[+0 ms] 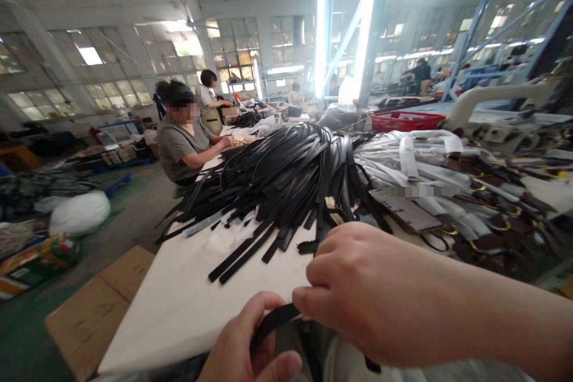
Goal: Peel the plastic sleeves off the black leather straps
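A black strap (278, 317) runs between my hands at the near edge of the white table (179, 292). My left hand (250, 343) curls around one part of it, thumb toward me. Fingers closed, my right hand (353, 286) grips the strap further right, and a pale wooden-looking piece (332, 210) sticks up just beyond its knuckles. What lies inside the right fingers is hidden. Just past my hands spreads a large heap of black straps (286, 173), several with their ends pointing toward me.
White-wrapped straps (403, 155) and brown pieces with gold-coloured rings (496, 227) lie to the right, near a sewing machine (501, 101). A red crate (405, 121) stands behind. A co-worker (183, 137) sits at the table's left side. Cardboard (98, 310) lies at lower left.
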